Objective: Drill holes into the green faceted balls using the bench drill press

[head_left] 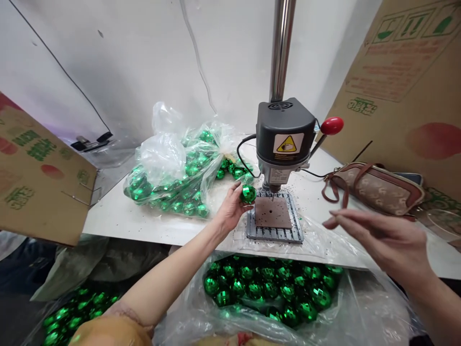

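Between the fingertips of my left hand (232, 207) is a shiny green faceted ball (248, 193), held just left of the drill press (284, 132). Under the drill chuck lies a brown square board (272, 212) with a dark hole, on the slotted metal base (295, 233), with dark shavings scattered around. My right hand (385, 238) is raised at the right, in front of the patterned bag, its fingers pressed together; whether anything small is between them cannot be made out. The press's red-knobbed lever (332, 126) stands above and behind that hand.
Clear bags of green balls (173, 192) lie on the white table (144, 228), left of the press. An open bag of green balls (270, 288) sits below the front edge. Cardboard boxes (43, 168) flank both sides; a brown patterned bag (382, 190) lies at right.
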Demonstrator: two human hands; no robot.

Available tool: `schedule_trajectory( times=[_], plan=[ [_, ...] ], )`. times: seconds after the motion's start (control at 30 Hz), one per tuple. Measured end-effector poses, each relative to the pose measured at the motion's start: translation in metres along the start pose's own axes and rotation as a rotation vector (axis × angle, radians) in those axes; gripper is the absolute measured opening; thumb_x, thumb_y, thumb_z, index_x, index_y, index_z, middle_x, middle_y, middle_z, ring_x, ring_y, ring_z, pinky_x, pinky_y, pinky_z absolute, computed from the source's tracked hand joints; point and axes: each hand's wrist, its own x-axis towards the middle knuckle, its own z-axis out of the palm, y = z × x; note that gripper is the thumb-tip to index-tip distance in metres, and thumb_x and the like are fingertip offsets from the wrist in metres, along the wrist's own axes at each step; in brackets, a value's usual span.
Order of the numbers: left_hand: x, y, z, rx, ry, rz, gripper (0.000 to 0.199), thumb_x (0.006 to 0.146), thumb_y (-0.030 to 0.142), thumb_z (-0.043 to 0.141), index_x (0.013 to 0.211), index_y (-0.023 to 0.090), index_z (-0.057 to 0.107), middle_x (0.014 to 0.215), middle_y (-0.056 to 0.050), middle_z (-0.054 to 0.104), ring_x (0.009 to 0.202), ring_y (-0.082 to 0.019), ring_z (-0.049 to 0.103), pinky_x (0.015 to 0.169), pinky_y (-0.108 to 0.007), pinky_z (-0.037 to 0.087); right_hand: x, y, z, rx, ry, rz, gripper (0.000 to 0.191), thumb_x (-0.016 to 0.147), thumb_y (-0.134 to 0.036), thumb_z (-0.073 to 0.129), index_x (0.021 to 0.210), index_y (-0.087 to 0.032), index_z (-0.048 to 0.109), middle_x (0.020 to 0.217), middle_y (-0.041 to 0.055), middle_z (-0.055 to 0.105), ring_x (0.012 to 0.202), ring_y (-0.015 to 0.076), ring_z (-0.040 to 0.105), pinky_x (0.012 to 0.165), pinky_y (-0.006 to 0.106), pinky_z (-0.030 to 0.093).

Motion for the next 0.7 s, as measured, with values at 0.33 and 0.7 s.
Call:
schedule_trajectory(
  times=[0.33,0.7],
  plan=[
    [0.033,-0.040,0.010,-0.092,0.103,-0.045,0.035,0.079,0.034,0.079,0.103,0.022,0.056,0.095,-0.004,0.068,0.083,-0.015,0.068,0.079,-0.032,0.059,0.092,-0.008,0.020,0.377,0.309,0.094,0.029,0.081,-0.037,0.076,0.098,-0.014,0.074,0.091,0.0087,0.077,0.073,0.0118,0.073,0.069,0.026,0.062],
    [0.022,-0.066,0.004,0.289,-0.112,0.225,0.058,0.073,0.052,0.084,0.111,0.021,0.054,0.095,-0.001,0.071,0.086,-0.014,0.068,0.081,-0.028,0.053,0.157,-0.043,0.040,0.509,0.162,0.143,0.048,0.102,-0.038,0.036,0.125,-0.002,0.057,0.091,0.0030,0.074,0.071,0.0033,0.067,0.073,0.019,0.053]
  ],
)
